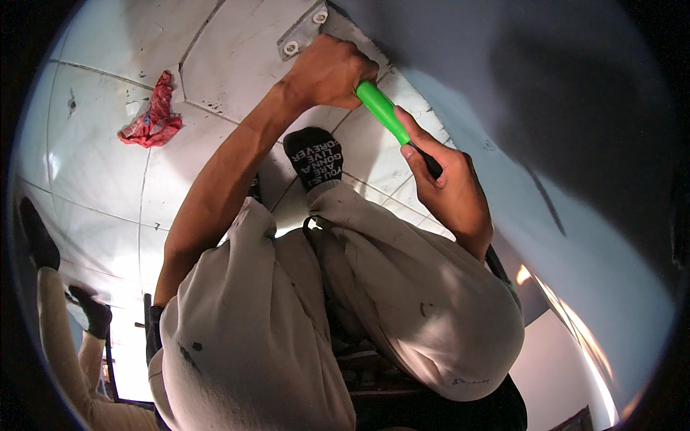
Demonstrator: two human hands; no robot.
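Observation:
A tool with a bright green handle and a black butt end slants between my hands, near the foot of the wall. My right hand wraps round its black end, with the thumb laid along the handle. Closed into a fist, my left hand grips the far end of the green part. The tool's working end is hidden behind that fist, so its kind does not show. Just beyond my left hand lies a grey metal plate with two white round pieces on it.
White tiles cover the floor, meeting a blue-grey wall on the right. A crumpled red wrapper lies to the left. My knees and a dark-socked foot are below my hands. Another person's legs show at lower left.

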